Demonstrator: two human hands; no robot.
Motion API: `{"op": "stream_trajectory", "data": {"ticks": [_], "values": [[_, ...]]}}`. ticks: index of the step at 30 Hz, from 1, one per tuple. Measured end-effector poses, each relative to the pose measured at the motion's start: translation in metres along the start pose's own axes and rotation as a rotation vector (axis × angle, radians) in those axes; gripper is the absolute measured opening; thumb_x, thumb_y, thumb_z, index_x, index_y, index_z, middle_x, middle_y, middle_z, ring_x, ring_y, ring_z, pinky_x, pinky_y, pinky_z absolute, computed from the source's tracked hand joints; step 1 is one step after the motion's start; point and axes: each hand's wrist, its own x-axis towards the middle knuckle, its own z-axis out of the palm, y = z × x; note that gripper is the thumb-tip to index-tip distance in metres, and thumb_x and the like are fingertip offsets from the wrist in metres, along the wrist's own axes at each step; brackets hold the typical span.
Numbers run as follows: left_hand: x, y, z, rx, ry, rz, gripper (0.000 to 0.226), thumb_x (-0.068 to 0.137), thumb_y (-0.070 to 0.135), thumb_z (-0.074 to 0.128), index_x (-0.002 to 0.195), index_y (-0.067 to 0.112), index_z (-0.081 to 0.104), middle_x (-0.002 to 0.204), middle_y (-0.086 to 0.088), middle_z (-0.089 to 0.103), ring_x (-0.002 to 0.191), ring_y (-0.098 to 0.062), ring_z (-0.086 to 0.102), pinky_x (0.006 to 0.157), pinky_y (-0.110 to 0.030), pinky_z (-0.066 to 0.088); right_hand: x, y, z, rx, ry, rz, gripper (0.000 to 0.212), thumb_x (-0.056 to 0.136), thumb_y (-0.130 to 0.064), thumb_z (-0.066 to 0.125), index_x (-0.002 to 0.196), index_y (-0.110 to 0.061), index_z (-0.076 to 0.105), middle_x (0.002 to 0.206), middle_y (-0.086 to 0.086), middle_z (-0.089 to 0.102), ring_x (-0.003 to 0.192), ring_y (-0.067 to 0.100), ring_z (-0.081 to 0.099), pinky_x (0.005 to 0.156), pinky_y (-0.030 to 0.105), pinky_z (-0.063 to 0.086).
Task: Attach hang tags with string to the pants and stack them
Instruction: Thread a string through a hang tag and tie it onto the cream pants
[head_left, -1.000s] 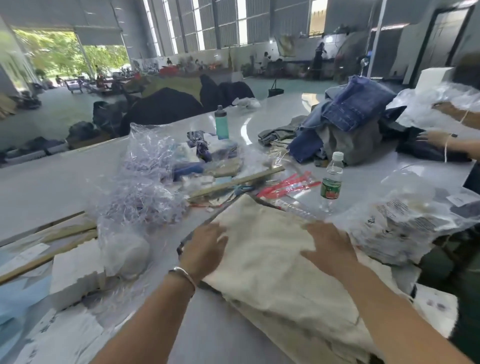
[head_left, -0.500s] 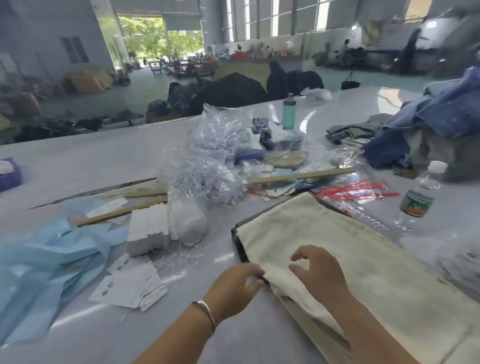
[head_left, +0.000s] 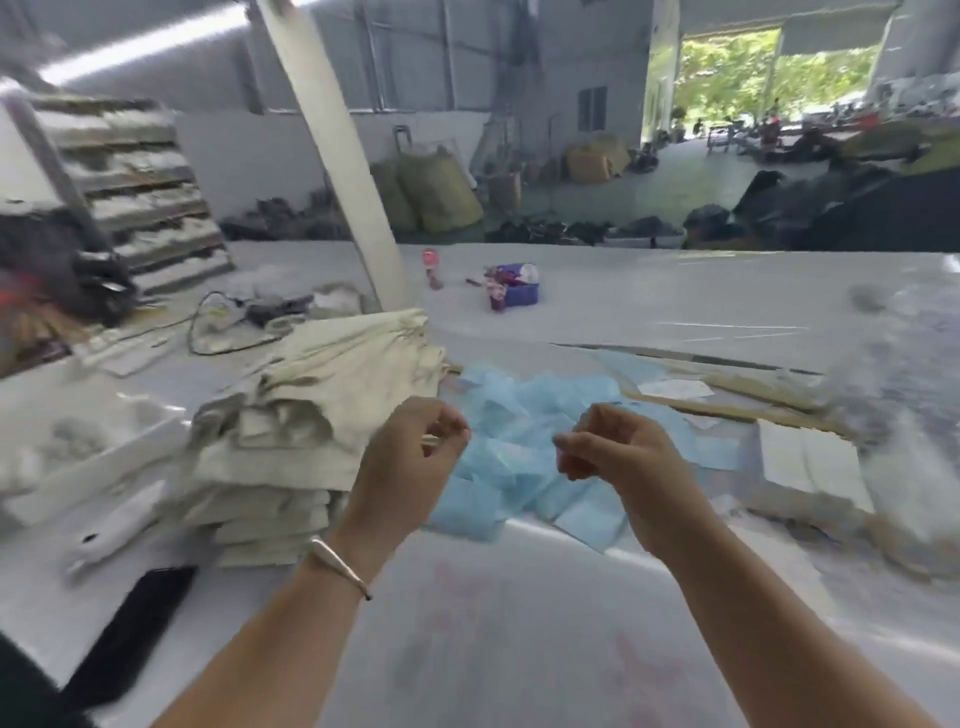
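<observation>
A stack of folded beige pants (head_left: 311, 415) stands on the white table (head_left: 519, 649), left of centre, and its top pair lies rumpled. My left hand (head_left: 410, 457) hovers just right of the stack with fingers loosely curled and nothing in them. My right hand (head_left: 618, 457) hangs level with it, also loosely curled and holding nothing, above a heap of light blue sheets (head_left: 524, 441). A block of white paper tags (head_left: 810, 462) lies to the right. I see no string in this blurred frame.
A black phone (head_left: 130, 634) and a blurred white object (head_left: 119, 530) lie near the front left. A white box (head_left: 88, 447) sits left of the stack. Wooden sticks (head_left: 727, 410), a purple basket (head_left: 514, 288) and a slanted white post (head_left: 343, 156) stand further back.
My view has swung left to the stack. Both hands have let go of the beige pants they gripped and now hang in the air with nothing in them.
</observation>
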Motion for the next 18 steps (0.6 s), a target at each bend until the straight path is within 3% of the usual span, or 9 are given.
{"op": "stream_trajectory", "data": {"ticks": [4,8,10,13,15,18], "values": [[0.061,-0.096,-0.097,0.272,0.167,-0.092,0.012,0.081,0.011,0.07,0.09,0.018,0.067,0.099,-0.001,0.066,0.095,-0.021,0.06,0.084,-0.034,0.05,0.079,0.025,0.112,0.08,-0.041,0.043,0.02,0.081,0.004,0.064,0.066,-0.001,0.05,0.059,0.013,0.052,0.053,0.016,0.049,0.052,0.02,0.04],[0.133,-0.183,-0.152,0.527,0.175,-0.169,0.028,0.081,0.025,0.067,0.108,0.019,0.066,0.119,-0.002,0.062,0.117,-0.025,0.046,0.094,-0.037,0.043,0.144,0.048,0.195,0.103,-0.045,0.116,0.024,0.081,0.002,0.064,0.064,-0.004,0.049,0.056,0.008,0.056,0.05,0.015,0.05,0.05,0.02,0.04],[0.167,-0.216,-0.162,0.608,0.07,-0.23,0.048,0.078,0.044,0.069,0.119,0.022,0.061,0.129,0.001,0.056,0.122,-0.024,0.044,0.098,-0.04,0.043,0.166,0.059,0.222,0.09,-0.035,0.155,0.028,0.081,0.001,0.065,0.06,-0.008,0.05,0.056,0.009,0.057,0.048,0.014,0.049,0.048,0.019,0.039],[0.212,-0.255,-0.165,0.67,-0.286,-0.342,0.1,0.062,0.076,0.067,0.142,0.021,0.041,0.147,-0.001,0.042,0.134,-0.025,0.039,0.109,-0.045,0.037,0.193,0.072,0.247,0.032,-0.018,0.205,0.028,0.081,0.0,0.067,0.06,-0.009,0.05,0.057,0.009,0.058,0.048,0.014,0.049,0.048,0.02,0.038],[0.238,-0.273,-0.164,0.548,-0.491,-0.409,0.111,0.065,0.068,0.074,0.153,0.023,0.022,0.157,-0.004,0.029,0.143,-0.026,0.029,0.117,-0.039,0.026,0.205,0.079,0.255,-0.017,-0.004,0.233,0.028,0.08,-0.002,0.068,0.06,-0.009,0.051,0.058,0.01,0.059,0.049,0.014,0.05,0.05,0.021,0.04],[0.268,-0.286,-0.172,0.471,-0.671,-0.371,0.096,0.076,0.042,0.078,0.153,0.03,0.023,0.158,0.004,0.028,0.143,-0.017,0.029,0.109,-0.02,0.022,0.219,0.082,0.261,-0.076,0.007,0.254,0.028,0.08,-0.003,0.069,0.059,-0.01,0.051,0.059,0.01,0.059,0.051,0.015,0.05,0.054,0.024,0.04]]}}
